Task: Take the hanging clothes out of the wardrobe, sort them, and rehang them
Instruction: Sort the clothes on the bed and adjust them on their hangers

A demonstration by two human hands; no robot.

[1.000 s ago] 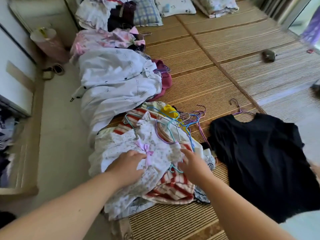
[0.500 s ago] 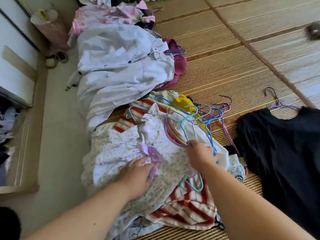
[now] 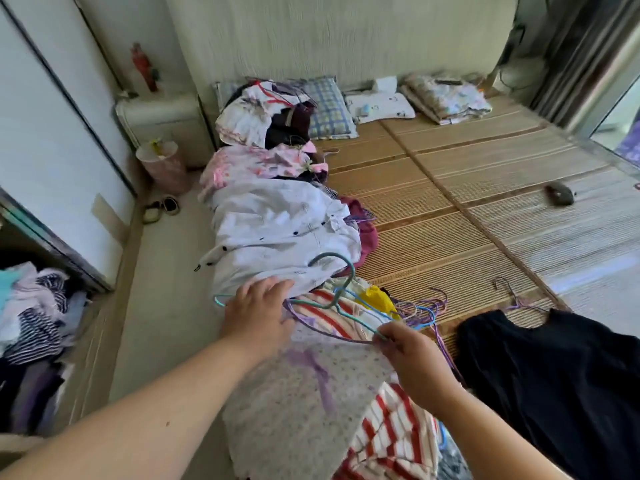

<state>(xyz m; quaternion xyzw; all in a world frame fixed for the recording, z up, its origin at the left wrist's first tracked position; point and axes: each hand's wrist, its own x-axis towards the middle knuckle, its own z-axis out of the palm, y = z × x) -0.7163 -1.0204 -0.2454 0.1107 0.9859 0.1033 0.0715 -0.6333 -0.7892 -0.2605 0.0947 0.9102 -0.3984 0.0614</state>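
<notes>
A long heap of clothes runs along the left edge of the bamboo mat (image 3: 467,188). Nearest me lies a white dotted dress with a purple bow (image 3: 301,389) over a red-and-white striped garment (image 3: 394,431). My right hand (image 3: 412,358) pinches the wire ends of a teal hanger (image 3: 332,271) and a purple hanger (image 3: 325,332) at the dress's top. My left hand (image 3: 258,306) lies flat, fingers spread, on the other end of the hangers and the white jacket (image 3: 277,230). More thin hangers (image 3: 422,310) lie tangled beside a yellow piece. A black top (image 3: 561,382) is spread out at right.
The wardrobe (image 3: 52,150) stands at left, its open lower part stuffed with clothes (image 3: 31,323). A pink bin (image 3: 162,164) and sandals (image 3: 162,209) sit on the floor by it. Pillows (image 3: 329,105) and folded bedding (image 3: 446,98) line the far wall. A small dark object (image 3: 559,195) rests on the mat.
My right hand has lifted the teal and purple hangers out of the dotted dress. My left hand moved from the dress up onto the hanger end. The view tilted up toward the wall.
</notes>
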